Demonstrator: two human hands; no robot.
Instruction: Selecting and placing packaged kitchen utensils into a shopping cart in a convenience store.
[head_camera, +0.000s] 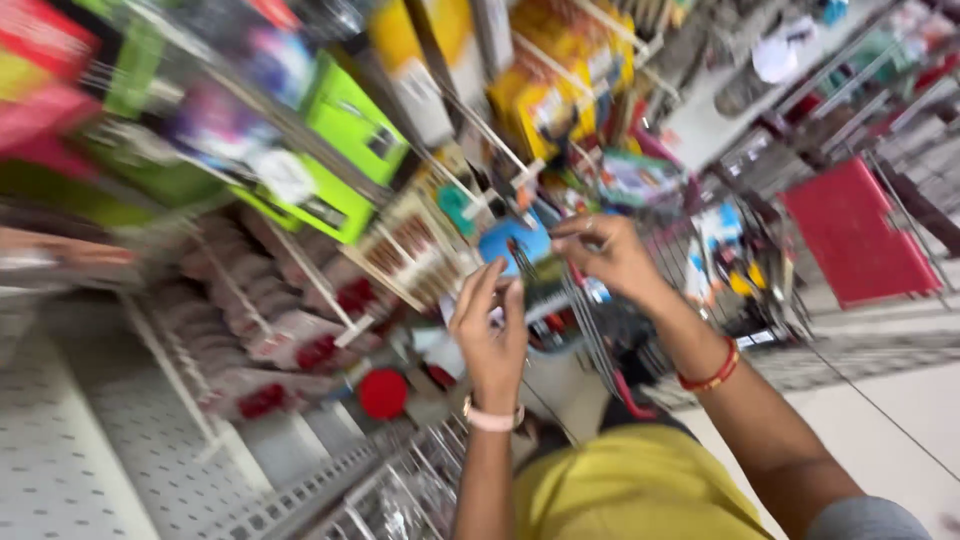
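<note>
Shop shelves (300, 200) behind both raised hands, fingers (500, 290) pinching blue packet (515, 245).

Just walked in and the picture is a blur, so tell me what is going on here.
A person in a yellow top stands at store shelving hung with packaged goods. Both hands are raised in front of the racks: the left hand and the right hand pinch a small blue-backed packet between them, near the hooks. Green boxes and yellow packs hang above, and a red panel stands off to the right. Motion blur hides what the packet holds.
</note>
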